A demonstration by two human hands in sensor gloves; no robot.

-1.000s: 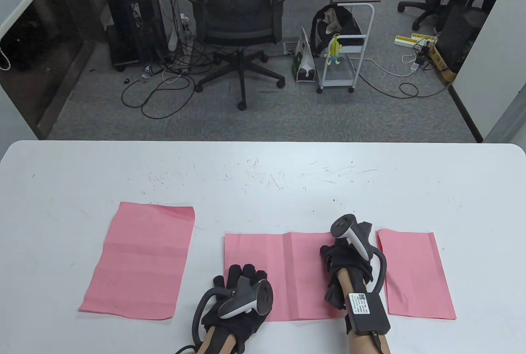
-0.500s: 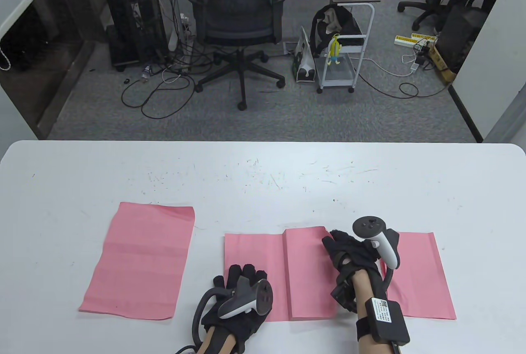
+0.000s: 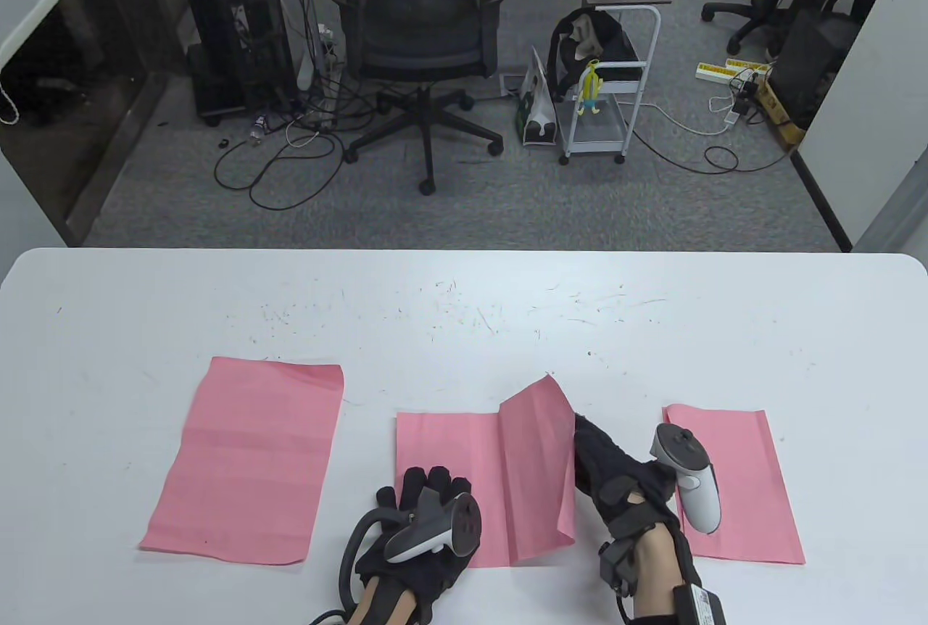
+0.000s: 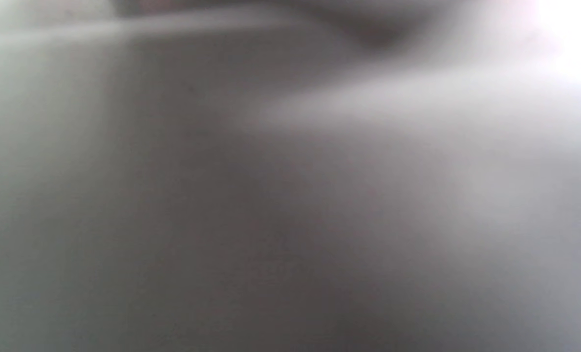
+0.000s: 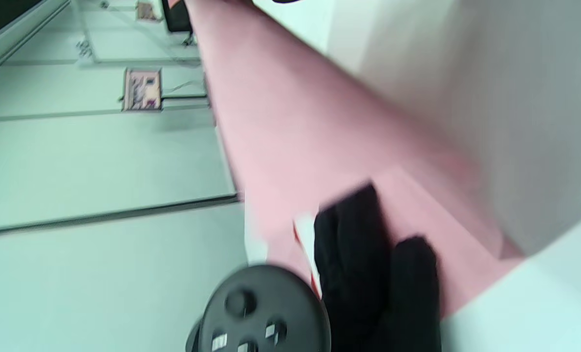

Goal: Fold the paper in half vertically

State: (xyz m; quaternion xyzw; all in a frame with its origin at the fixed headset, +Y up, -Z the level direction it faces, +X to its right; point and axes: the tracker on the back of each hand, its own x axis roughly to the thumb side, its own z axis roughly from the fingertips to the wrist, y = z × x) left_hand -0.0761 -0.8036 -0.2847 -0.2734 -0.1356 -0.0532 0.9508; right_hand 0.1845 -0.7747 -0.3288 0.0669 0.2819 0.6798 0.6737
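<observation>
The middle pink paper (image 3: 449, 480) lies near the table's front edge, with a vertical crease down its middle. Its right half (image 3: 540, 465) stands up off the table, tilted over toward the left. My right hand (image 3: 586, 447) holds that raised half at its right edge. In the right wrist view my gloved fingers (image 5: 363, 244) lie against the pink sheet (image 5: 290, 122). My left hand (image 3: 428, 491) rests flat, fingers spread, on the lower left part of the sheet. The left wrist view is a grey blur.
A flat pink sheet (image 3: 250, 458) lies to the left. Another narrower pink sheet (image 3: 747, 480) lies to the right, beside my right wrist. The white table (image 3: 464, 306) stretches away behind the papers. Beyond it are an office chair and a cart on the floor.
My right hand has turned and lifted the right half of the middle paper from flat to standing, swinging it leftward. My left hand has not moved.
</observation>
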